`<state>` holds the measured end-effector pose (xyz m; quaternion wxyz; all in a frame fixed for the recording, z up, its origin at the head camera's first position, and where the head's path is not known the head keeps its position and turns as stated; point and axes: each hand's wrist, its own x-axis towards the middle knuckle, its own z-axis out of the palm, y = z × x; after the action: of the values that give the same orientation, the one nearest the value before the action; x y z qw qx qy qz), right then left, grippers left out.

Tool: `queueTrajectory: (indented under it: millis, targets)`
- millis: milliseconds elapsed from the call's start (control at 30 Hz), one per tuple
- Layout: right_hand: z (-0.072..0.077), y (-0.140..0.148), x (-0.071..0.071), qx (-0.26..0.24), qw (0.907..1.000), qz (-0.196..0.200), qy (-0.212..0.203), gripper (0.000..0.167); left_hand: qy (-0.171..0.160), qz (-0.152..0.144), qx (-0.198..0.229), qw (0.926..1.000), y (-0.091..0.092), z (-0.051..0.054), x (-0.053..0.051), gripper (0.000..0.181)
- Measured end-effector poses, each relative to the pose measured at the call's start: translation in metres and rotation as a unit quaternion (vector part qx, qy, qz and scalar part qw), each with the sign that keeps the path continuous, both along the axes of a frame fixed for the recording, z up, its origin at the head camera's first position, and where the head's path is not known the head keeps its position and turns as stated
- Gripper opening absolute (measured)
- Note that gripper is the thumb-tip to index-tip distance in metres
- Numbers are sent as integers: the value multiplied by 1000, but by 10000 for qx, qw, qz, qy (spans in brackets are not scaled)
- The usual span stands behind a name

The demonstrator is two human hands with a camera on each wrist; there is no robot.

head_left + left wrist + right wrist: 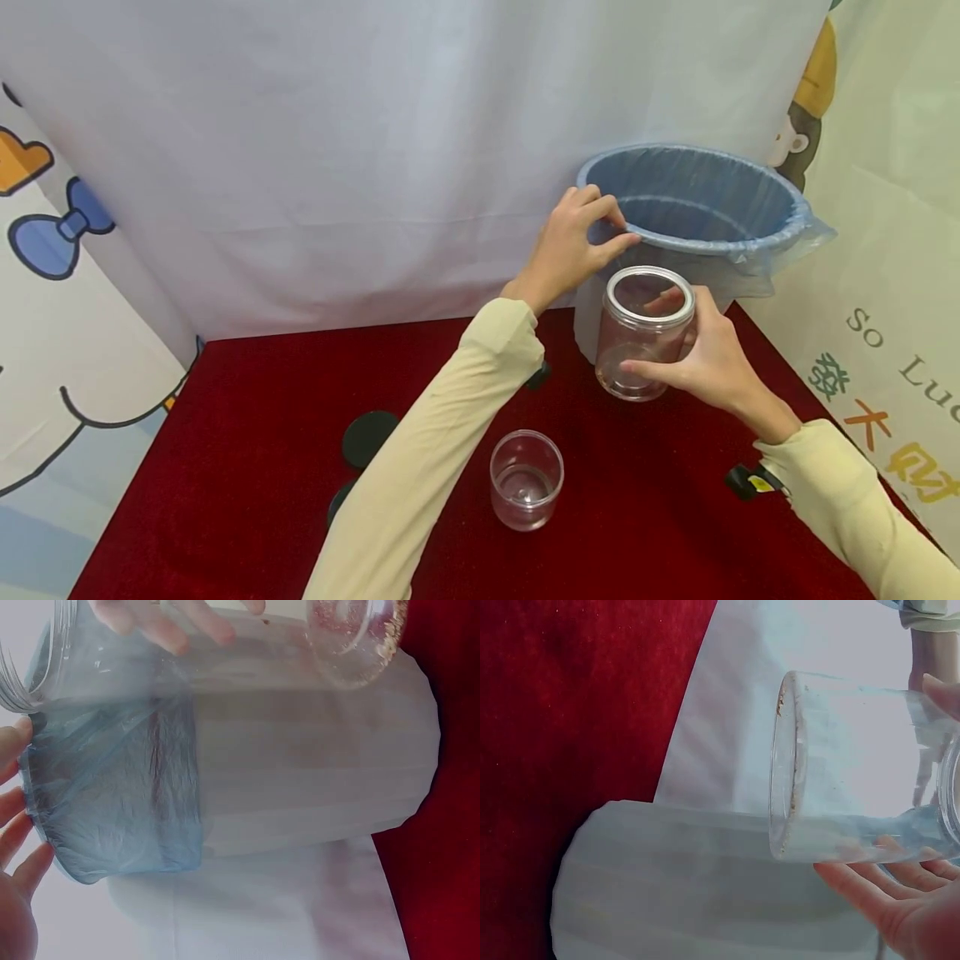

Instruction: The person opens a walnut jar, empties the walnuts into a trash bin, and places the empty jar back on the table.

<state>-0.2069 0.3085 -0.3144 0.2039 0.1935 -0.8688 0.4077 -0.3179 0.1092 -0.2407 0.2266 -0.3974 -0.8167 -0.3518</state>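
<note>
My right hand [708, 354] grips a large clear jar [637, 354] around its side, held upright just in front of the bin. Brown crumbs [781, 701] cling around the jar's base in the right wrist view. A pale trash bin [315, 765] is lined with a blue plastic bag [120, 787] folded over its rim. At the bin's near-left rim my left hand [573, 237] pinches the lined edge between thumb and fingers. In the left wrist view, only part of the left hand's fingers [34, 866] shows at the rim.
A smaller clear jar [527, 483] stands on the red cloth-covered table [247, 433]. Two black round lids, one a black lid [367, 437], lie left of it, partly behind the left sleeve. A white curtain [337, 167] hangs behind; a printed cloth [892, 275] hangs at right.
</note>
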Motion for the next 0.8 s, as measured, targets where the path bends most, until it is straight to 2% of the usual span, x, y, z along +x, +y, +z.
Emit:
queueTrajectory:
  millis: [800]
  targets:
    - [-19,-11,-8,-154,9992,327,-186,90,33,-9,56,10000,1,-1,-1,21]
